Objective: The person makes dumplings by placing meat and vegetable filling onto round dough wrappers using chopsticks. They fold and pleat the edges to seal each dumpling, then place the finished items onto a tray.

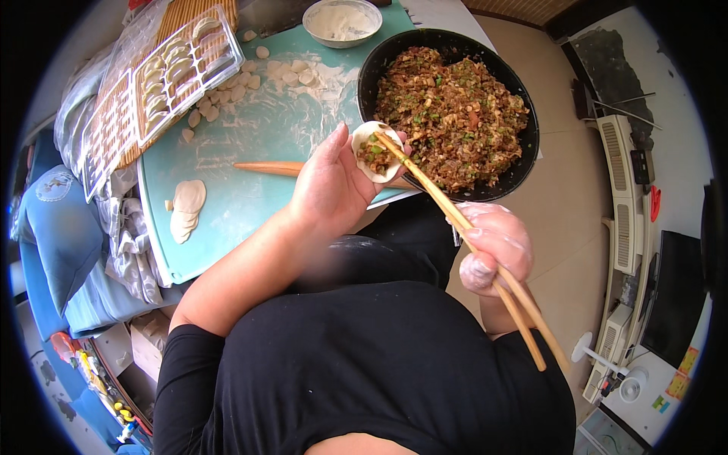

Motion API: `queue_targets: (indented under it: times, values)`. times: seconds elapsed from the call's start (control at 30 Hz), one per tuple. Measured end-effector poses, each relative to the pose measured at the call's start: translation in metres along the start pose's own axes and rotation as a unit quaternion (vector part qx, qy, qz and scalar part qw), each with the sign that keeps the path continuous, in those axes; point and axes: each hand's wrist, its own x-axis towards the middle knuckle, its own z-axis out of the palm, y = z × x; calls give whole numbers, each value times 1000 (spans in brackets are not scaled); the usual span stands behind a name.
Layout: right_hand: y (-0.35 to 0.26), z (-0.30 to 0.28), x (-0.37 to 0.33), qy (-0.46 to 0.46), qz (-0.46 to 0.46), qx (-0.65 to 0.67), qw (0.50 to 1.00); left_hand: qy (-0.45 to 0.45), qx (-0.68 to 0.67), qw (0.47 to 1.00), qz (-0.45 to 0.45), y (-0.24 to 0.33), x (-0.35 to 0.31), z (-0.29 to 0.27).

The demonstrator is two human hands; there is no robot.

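My left hand point(331, 176) holds up a round dumpling wrapper point(365, 160) with a small mound of filling point(377, 155) at its middle. Flour whitens my right hand point(497, 249), which is closed around a pair of wooden chopsticks point(444, 201); their tips touch the filling. Just beyond the wrapper is a black pan point(362, 91) heaped with brown and green chopped filling point(455, 114). Behind my left wrist lies a wooden rolling pin point(269, 168), partly covered by the hand. A stack of rolled wrappers point(187, 211) rests on the mat to the left.
A floured green mat point(235, 220) covers the table. At its far side are small dough pieces point(227, 92) and a metal bowl of flour point(342, 23). Clear plastic trays point(136, 110), one holding shaped dumplings point(178, 68), lie at the far left. The tiled floor point(565, 182) drops away right of the pan.
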Motion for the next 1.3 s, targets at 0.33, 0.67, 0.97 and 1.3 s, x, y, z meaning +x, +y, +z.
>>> queue_targets:
  times: [0.33,0.67,0.97,1.3]
  values:
    - [-2,4,4,-2,12,-1,1000,0,-8,1000,0,1,-1,-5]
    - [0,4,2,-9,30,-20,999,-1,1,1000,8,2,-2,-6]
    - [2,5,4,24,25,10,999,-3,7,1000,9,2,-1,-8]
    - [7,-3,8,170,198,168,951,-3,2,1000,0,5,-5,-8]
